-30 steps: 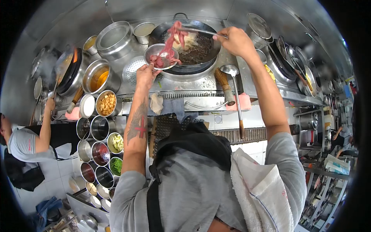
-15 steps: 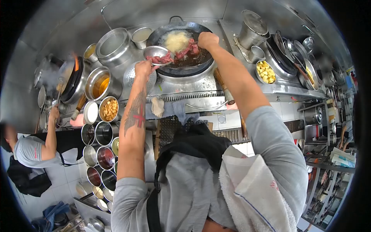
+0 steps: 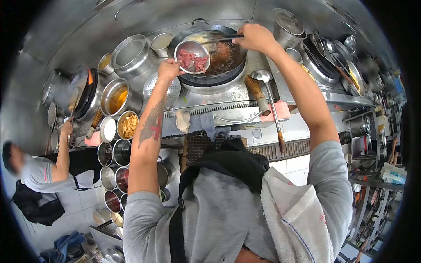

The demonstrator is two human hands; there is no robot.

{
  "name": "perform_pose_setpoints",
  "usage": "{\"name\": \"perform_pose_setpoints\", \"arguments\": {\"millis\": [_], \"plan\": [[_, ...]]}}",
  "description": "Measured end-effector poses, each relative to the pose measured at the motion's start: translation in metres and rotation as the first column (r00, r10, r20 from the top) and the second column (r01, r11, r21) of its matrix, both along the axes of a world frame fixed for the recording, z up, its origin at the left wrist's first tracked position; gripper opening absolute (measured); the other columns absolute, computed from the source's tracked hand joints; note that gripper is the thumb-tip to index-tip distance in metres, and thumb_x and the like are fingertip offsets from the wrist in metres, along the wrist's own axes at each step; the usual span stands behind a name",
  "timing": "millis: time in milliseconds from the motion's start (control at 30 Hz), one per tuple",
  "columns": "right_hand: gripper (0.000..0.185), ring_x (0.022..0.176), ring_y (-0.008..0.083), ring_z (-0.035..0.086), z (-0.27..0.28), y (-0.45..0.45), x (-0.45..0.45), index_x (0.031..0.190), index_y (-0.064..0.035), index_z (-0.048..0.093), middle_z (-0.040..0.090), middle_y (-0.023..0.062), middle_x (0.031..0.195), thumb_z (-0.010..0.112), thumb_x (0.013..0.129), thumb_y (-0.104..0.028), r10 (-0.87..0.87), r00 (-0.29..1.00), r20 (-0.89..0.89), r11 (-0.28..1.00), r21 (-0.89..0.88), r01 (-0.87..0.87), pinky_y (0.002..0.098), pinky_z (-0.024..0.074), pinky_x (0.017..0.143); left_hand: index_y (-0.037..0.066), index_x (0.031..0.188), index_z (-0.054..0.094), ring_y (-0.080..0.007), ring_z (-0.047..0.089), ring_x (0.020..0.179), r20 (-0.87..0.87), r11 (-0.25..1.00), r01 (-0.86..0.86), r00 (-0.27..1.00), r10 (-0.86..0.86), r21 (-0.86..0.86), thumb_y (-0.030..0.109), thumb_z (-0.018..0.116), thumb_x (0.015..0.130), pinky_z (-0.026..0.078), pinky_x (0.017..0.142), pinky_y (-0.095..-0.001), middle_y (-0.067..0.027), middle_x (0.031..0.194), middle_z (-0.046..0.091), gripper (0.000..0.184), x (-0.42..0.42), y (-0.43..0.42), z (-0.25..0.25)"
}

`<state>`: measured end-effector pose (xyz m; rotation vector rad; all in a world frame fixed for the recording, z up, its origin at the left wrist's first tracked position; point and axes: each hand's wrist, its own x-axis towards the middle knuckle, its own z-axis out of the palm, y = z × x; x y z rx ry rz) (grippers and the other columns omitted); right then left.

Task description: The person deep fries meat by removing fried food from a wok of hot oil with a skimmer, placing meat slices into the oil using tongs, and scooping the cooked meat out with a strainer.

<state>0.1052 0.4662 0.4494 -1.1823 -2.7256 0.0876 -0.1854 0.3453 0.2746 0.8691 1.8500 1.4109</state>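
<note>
My left hand [image 3: 169,70] grips the rim of a metal bowl [image 3: 191,44], tilted over the near left side of the wok. Several slices of raw red meat [image 3: 194,60] lie in the bowl. My right hand [image 3: 256,38] is closed around dark chopsticks [image 3: 224,39], whose tips reach left above the wok. The wok [image 3: 242,61] holds dark bubbling oil, with pale foam at the back and reddish meat [image 3: 221,52] frying in it.
A perforated skimmer [image 3: 169,94] lies left of the wok. A ladle [image 3: 272,103] and a bamboo brush [image 3: 256,90] rest at the right front. Metal pots and a container of golden chunks [image 3: 129,124] stand left. Another person [image 3: 44,168] works at the far left.
The bowl has tipped more towards me, showing its inside. My right hand has moved right and up, away from the meat in the oil; the chopsticks and the ladle now show.
</note>
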Motion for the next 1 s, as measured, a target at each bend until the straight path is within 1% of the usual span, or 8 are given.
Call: {"name": "perform_pose_setpoints", "arguments": {"millis": [67, 200, 300, 367, 467, 633, 800, 1000], "plan": [[0.036, 0.091, 0.0337, 0.066, -0.025, 0.001, 0.009, 0.093, -0.0074, 0.072, 0.069, 0.0175, 0.093, 0.067, 0.080, -0.041, 0.020, 0.999, -0.030, 1.000, 0.012, -0.020, 0.0419, 0.0515, 0.080, 0.003, 0.060, 0.050, -0.0110, 0.059, 0.055, 0.025, 0.995, 0.082, 0.996, -0.084, 0.057, 0.014, 0.060, 0.089, 0.055, 0.053, -0.0259, -0.0024, 0.061, 0.054, 0.032, 0.007, 0.010, 0.003], [0.037, 0.088, 0.0359, 0.066, -0.079, -0.006, 0.020, 0.091, -0.0038, 0.070, 0.068, 0.0189, 0.090, 0.067, 0.081, -0.039, 0.016, 1.000, -0.014, 0.866, -0.500, -0.021, 0.0416, 0.0516, 0.081, 0.002, 0.062, 0.052, -0.0085, 0.058, 0.055, -0.165, 0.987, 0.110, 0.982, -0.090, 0.118, 0.013, 0.060, 0.089, 0.052, 0.051, -0.0259, -0.0011, 0.059, 0.055, 0.030, 0.024, 0.023, -0.001], [0.028, 0.088, 0.0355, 0.067, -0.126, -0.040, 0.008, 0.088, -0.0026, 0.071, 0.068, 0.0214, 0.090, 0.062, 0.083, -0.028, -0.034, 0.999, 0.005, 0.991, -0.131, 0.035, 0.0419, 0.0529, 0.080, 0.000, 0.069, 0.061, -0.0198, 0.065, 0.060, -0.331, 1.000, 0.006, 0.943, -0.008, -0.005, 0.019, 0.062, 0.084, 0.054, 0.062, -0.0331, -0.0109, 0.066, 0.064, 0.024, 0.032, 0.030, -0.007], [0.025, 0.088, 0.0346, 0.067, -0.136, -0.033, 0.004, 0.088, -0.0038, 0.071, 0.068, 0.0203, 0.090, 0.063, 0.082, -0.027, -0.059, 0.998, 0.037, 0.992, -0.112, 0.062, 0.0415, 0.0532, 0.080, 0.000, 0.082, 0.068, -0.0317, 0.068, 0.076, -0.565, 0.969, -0.096, 0.824, -0.052, -0.229, 0.028, 0.059, 0.081, 0.052, 0.080, -0.0378, -0.0168, 0.077, 0.069, 0.030, 0.031, 0.027, -0.004], [0.020, 0.092, 0.0313, 0.068, -0.138, 0.005, -0.021, 0.090, -0.0070, 0.072, 0.069, 0.0173, 0.095, 0.063, 0.080, -0.022, -0.134, 0.986, 0.099, 0.988, -0.068, 0.141, 0.0397, 0.0537, 0.081, 0.000, 0.084, 0.069, -0.0302, 0.068, 0.083, -0.710, 0.943, -0.243, 0.704, 0.010, -0.227, 0.032, 0.057, 0.082, 0.050, 0.083, -0.0377, -0.0127, 0.070, 0.069, 0.034, -0.011, 0.043, -0.054], [0.034, 0.093, 0.0335, 0.067, -0.113, 0.047, -0.053, 0.094, -0.0036, 0.070, 0.068, 0.0198, 0.098, 0.062, 0.083, -0.035, -0.096, 0.994, 0.058, 0.995, -0.036, 0.098, 0.0424, 0.0534, 0.080, 0.000, 0.078, 0.067, -0.0278, 0.069, 0.077, -0.552, 0.929, -0.193, 0.834, -0.015, -0.316, 0.031, 0.059, 0.084, 0.052, 0.077, -0.0350, -0.0169, 0.075, 0.069, 0.033, -0.001, 0.017, -0.010], [0.038, 0.094, 0.0324, 0.066, -0.025, -0.007, -0.014, 0.099, -0.0050, 0.070, 0.068, 0.0187, 0.096, 0.067, 0.080, -0.038, -0.063, 0.995, -0.082, 0.998, -0.026, 0.061, 0.0412, 0.0521, 0.082, 0.002, 0.069, 0.060, -0.0107, 0.062, 0.056, -0.173, 0.998, -0.036, 0.985, 0.027, -0.050, 0.016, 0.063, 0.087, 0.052, 0.052, -0.0257, -0.0062, 0.064, 0.063, 0.024, -0.015, -0.018, 0.005], [0.041, 0.087, 0.0354, 0.066, -0.061, -0.024, 0.018, 0.096, -0.0027, 0.070, 0.067, 0.0221, 0.086, 0.067, 0.080, -0.040, 0.104, 0.989, -0.105, 0.975, -0.184, -0.123, 0.0433, 0.0508, 0.080, 0.005, 0.071, 0.055, -0.0073, 0.058, 0.062, 0.047, 0.964, 0.265, 0.963, -0.267, 0.034, 0.015, 0.058, 0.094, 0.055, 0.059, -0.0247, -0.0015, 0.068, 0.059, 0.025, -0.002, -0.026, 0.030]]}}
